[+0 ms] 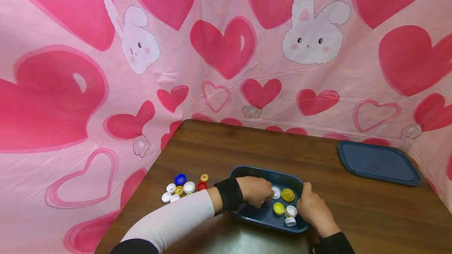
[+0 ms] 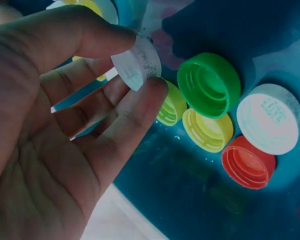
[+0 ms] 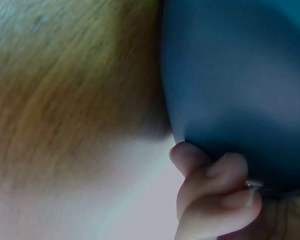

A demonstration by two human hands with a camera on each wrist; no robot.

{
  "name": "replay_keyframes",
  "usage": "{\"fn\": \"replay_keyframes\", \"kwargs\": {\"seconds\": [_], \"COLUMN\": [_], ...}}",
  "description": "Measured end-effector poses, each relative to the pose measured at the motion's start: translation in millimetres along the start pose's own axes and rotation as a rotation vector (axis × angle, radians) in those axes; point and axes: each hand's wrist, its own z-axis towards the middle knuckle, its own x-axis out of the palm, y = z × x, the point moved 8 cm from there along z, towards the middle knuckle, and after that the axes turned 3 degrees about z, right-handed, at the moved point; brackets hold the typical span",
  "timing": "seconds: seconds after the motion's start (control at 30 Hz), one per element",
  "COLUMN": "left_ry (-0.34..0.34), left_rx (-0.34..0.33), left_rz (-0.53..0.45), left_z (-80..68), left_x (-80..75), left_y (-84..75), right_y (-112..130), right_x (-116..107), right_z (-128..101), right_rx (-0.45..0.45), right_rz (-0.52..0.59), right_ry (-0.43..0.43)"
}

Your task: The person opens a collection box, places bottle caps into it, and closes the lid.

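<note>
A deep blue plastic tray (image 1: pixel 272 172) on the table holds several bottle caps. My left hand (image 1: pixel 255 191) is inside it; in the left wrist view its thumb and index finger pinch a white bottle cap (image 2: pixel 139 62) tilted on edge. Beside that lie a green cap (image 2: pixel 210 82), a white cap (image 2: pixel 271 120), a red cap (image 2: pixel 248 162) and a yellow cap (image 2: pixel 208 131) in the tray. My right hand (image 1: pixel 315 210) grips the tray's right end, thumb up at the rim and fingers curled against its outer wall in the right wrist view.
Left of the tray, a loose group of caps lies on the wooden table (image 1: pixel 219 144), including a blue cap (image 1: pixel 180 179) and a red cap (image 1: pixel 202 185). A flat blue tray (image 1: pixel 379 164) lies at the far right. Pink heart-print cloth (image 1: pixel 229 89) hangs behind the table.
</note>
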Motion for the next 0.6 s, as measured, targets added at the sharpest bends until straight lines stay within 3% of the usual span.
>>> {"fn": "replay_keyframes", "kwargs": {"seconds": [0.37,0.6], "left_ry": [-0.001,-0.064], "left_rx": [-0.021,-0.078], "left_rz": [-0.011,-0.087], "left_z": [-2.5,-21.6], "left_x": [-2.3,-21.3], "left_y": [5.7,24.5], "right_y": [0,0], "right_x": [1,-2], "right_z": [1,0], "right_rx": [0.015,0.002], "right_rz": [-0.005,-0.010], "right_ry": [0.000,-0.004]}}
